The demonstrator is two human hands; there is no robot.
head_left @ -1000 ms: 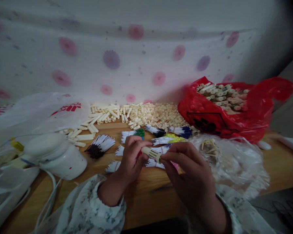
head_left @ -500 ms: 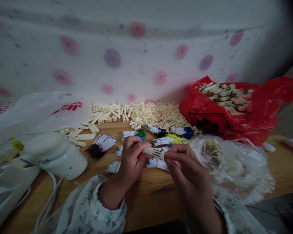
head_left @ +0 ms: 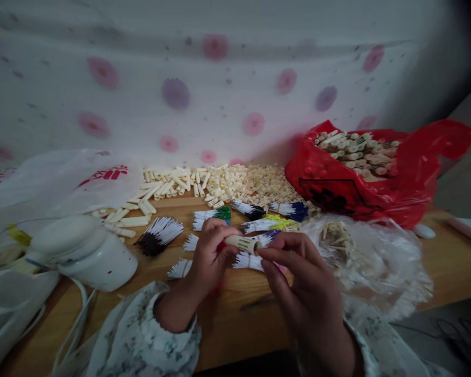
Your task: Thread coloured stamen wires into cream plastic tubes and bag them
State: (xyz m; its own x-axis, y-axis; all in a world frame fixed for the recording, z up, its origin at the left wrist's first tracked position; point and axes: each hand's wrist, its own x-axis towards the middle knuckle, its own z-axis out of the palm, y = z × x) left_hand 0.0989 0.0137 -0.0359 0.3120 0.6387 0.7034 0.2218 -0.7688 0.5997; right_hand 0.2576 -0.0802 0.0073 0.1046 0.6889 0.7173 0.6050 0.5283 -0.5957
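A cream slotted pen barrel (head_left: 243,243) is held near the middle of the view, its open end turned to the right. My left hand (head_left: 212,256) is closed around the barrel's left end; a bit of red shows by those fingers. At the open end, the bent fingers of my right hand (head_left: 298,277) come together, the index fingertip touching the rim. Whether something small sits in that pinch is hidden. Below and behind the hands lie bundles of white pen refills with coloured ends, among them a yellow bundle (head_left: 272,224) and a green one (head_left: 212,215).
Cream barrels (head_left: 168,183) and small slotted parts (head_left: 255,183) are heaped along the back. A red bag (head_left: 337,193) of assembled barrels stands right, a clear bag (head_left: 380,262) before it. Loose black-ended refills (head_left: 160,233) and a white rounded device (head_left: 98,256) are left.
My right fingers have shifted from gripping around the barrel's right end to its rim, so the opening now shows. The barrel has tilted slightly down to the right. The whole view shifted a little.
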